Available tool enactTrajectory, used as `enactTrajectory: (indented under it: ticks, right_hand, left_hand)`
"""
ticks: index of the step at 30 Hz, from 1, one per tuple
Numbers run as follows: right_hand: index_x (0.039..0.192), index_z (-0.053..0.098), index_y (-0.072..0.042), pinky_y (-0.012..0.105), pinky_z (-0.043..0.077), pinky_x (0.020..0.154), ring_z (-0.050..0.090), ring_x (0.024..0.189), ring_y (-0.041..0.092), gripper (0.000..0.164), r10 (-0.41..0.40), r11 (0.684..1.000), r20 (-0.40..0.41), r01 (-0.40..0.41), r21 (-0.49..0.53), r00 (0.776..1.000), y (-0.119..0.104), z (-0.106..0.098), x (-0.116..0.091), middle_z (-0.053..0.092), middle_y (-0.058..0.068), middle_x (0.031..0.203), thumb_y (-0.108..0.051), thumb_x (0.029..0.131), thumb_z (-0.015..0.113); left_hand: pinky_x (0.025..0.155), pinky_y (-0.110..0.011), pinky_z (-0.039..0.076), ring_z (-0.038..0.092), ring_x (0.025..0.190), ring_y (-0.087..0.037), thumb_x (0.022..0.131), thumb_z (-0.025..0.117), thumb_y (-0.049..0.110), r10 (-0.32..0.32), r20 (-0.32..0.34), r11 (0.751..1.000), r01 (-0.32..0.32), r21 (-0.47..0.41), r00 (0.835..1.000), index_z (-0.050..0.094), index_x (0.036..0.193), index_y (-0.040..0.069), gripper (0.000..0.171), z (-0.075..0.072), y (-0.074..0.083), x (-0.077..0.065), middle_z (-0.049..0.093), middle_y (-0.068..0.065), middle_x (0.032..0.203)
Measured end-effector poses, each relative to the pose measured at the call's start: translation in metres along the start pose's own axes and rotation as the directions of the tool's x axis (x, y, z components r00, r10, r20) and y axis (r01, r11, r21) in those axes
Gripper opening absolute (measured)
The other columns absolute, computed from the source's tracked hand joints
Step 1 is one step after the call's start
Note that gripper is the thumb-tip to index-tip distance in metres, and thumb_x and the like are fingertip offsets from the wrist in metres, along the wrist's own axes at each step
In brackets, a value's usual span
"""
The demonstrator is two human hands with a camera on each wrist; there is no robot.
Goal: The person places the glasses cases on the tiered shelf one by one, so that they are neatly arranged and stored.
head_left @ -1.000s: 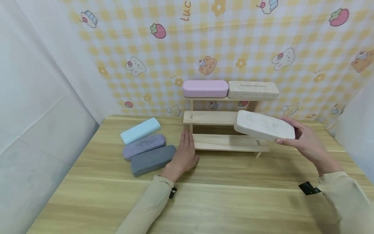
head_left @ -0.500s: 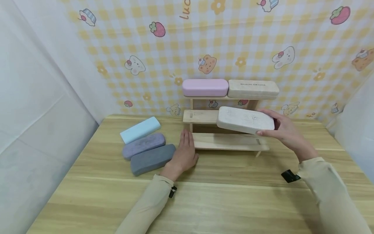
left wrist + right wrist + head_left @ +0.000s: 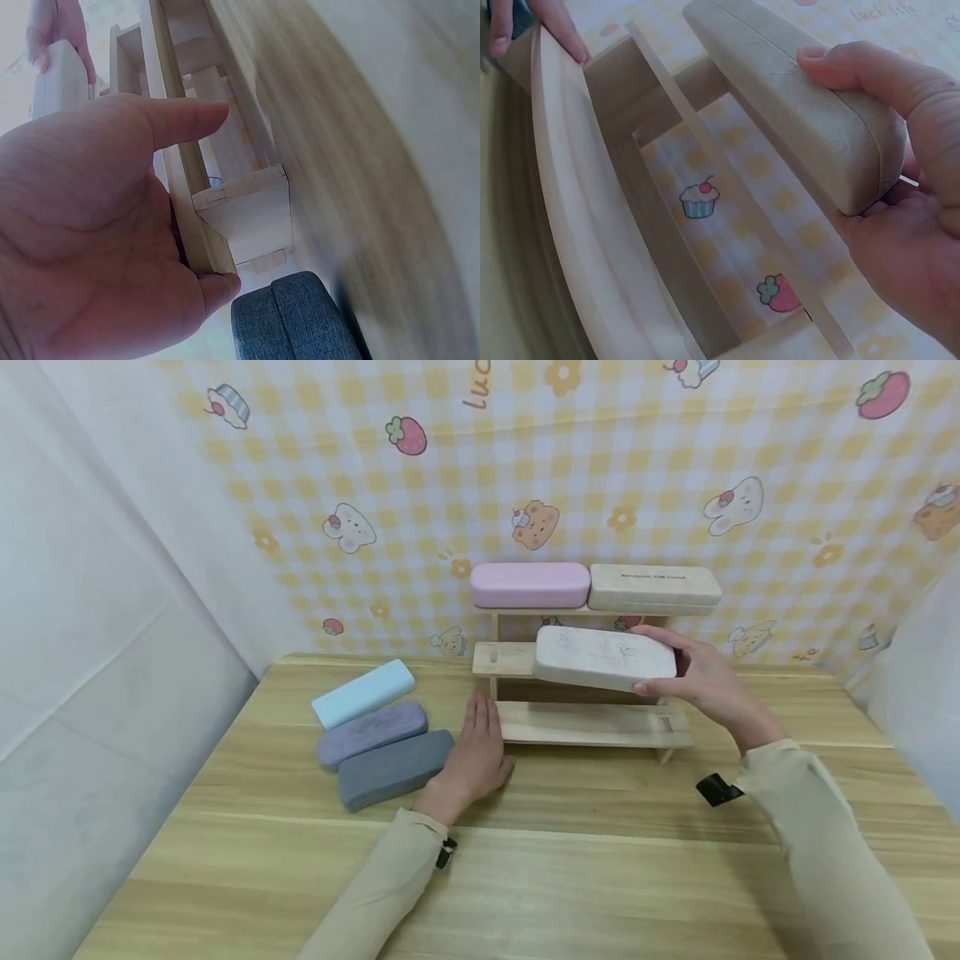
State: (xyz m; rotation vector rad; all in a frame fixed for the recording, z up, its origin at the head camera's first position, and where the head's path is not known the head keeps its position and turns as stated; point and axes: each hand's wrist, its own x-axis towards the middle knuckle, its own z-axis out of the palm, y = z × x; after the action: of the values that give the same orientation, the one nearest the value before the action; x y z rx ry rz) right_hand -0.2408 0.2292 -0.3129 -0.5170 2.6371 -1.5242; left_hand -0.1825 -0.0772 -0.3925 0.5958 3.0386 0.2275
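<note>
My right hand (image 3: pixel 697 677) grips the right end of a white glasses case (image 3: pixel 600 656), thumb on its front side. The case is held in front of the middle tier of a three-tier wooden rack (image 3: pixel 592 724); in the right wrist view its lid seam (image 3: pixel 757 34) shows. Whether the case touches the tier cannot be told. At the rack's lower left end rests my left hand (image 3: pixel 472 756), its fingers straight. In the left wrist view the left thumb (image 3: pixel 191 121) lies straight out over the bottom tier. A pink case (image 3: pixel 531 585) and a beige case (image 3: pixel 655 588) stand on the top tier.
Left of the rack, a light blue case (image 3: pixel 363 693), a purple case (image 3: pixel 372 735) and a dark grey case (image 3: pixel 395 768) lie side by side on the wooden table (image 3: pixel 525 885). A checked cloth (image 3: pixel 337 460) hangs behind the rack.
My right hand has carried the white glasses case leftward and slightly up, from the rack's right end to before the middle tier. My left hand has stayed in place.
</note>
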Motion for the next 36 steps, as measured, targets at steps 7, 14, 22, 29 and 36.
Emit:
enactTrajectory:
  ticks: [7, 14, 22, 29, 36]
  right_hand:
    - [0.136, 0.048, -0.022, 0.022, 0.045, 0.075, 0.05, 0.098, 0.02, 0.072, -0.01, 1.0, 0.046, 0.01, 0.006, 0.999, -0.004, 0.01, 0.02, 0.05, 0.007, 0.121, -0.016, 0.072, 0.082]
    - [0.136, 0.049, -0.021, 0.027, 0.042, 0.078, 0.048, 0.098, 0.02, 0.075, 0.009, 1.0, 0.045, -0.008, -0.009, 0.999, -0.003, 0.032, 0.029, 0.05, 0.007, 0.125, -0.021, 0.07, 0.083]
    - [0.138, 0.046, -0.015, 0.022, 0.046, 0.072, 0.052, 0.09, 0.017, 0.074, -0.024, 1.0, 0.039, 0.024, 0.013, 0.999, 0.007, 0.038, 0.027, 0.056, 0.01, 0.113, -0.017, 0.073, 0.081]
    - [0.137, 0.047, -0.015, 0.026, 0.048, 0.074, 0.053, 0.093, 0.02, 0.073, -0.024, 0.99, 0.098, 0.01, 0.139, 0.995, 0.003, 0.045, 0.037, 0.053, 0.012, 0.115, -0.012, 0.073, 0.081]
    - [0.134, 0.05, -0.024, 0.031, 0.041, 0.083, 0.05, 0.101, 0.018, 0.073, -0.031, 0.999, 0.065, 0.029, 0.018, 0.997, -0.01, 0.049, 0.053, 0.051, 0.003, 0.126, -0.022, 0.069, 0.084]
  left_hand:
    - [0.111, -0.041, 0.008, 0.001, 0.136, -0.045, 0.094, 0.055, 0.029, 0.001, -0.003, 1.0, -0.001, 0.014, 1.0, 0.005, 0.14, -0.018, 0.083, -0.002, 0.001, 0.002, 0.002, -0.036, 0.146]
    - [0.111, -0.042, 0.012, 0.005, 0.136, -0.045, 0.093, 0.055, 0.03, 0.004, -0.005, 0.999, -0.004, 0.037, 1.0, 0.01, 0.14, -0.018, 0.081, 0.007, 0.003, -0.005, 0.006, -0.037, 0.145]
    - [0.111, -0.041, 0.013, 0.007, 0.136, -0.045, 0.093, 0.056, 0.031, 0.029, -0.011, 0.998, -0.029, 0.047, 1.0, 0.012, 0.14, -0.018, 0.081, 0.014, 0.01, -0.009, 0.01, -0.037, 0.145]
    - [0.111, -0.041, 0.013, 0.007, 0.136, -0.045, 0.092, 0.057, 0.031, -0.003, -0.005, 0.998, 0.003, 0.055, 1.0, 0.012, 0.14, -0.018, 0.082, 0.01, 0.007, -0.009, 0.009, -0.037, 0.145]
    - [0.111, -0.041, 0.013, 0.006, 0.136, -0.045, 0.092, 0.057, 0.031, 0.005, -0.039, 0.999, -0.003, 0.055, 0.999, 0.011, 0.14, -0.018, 0.082, 0.004, 0.0, -0.006, 0.009, -0.036, 0.145]
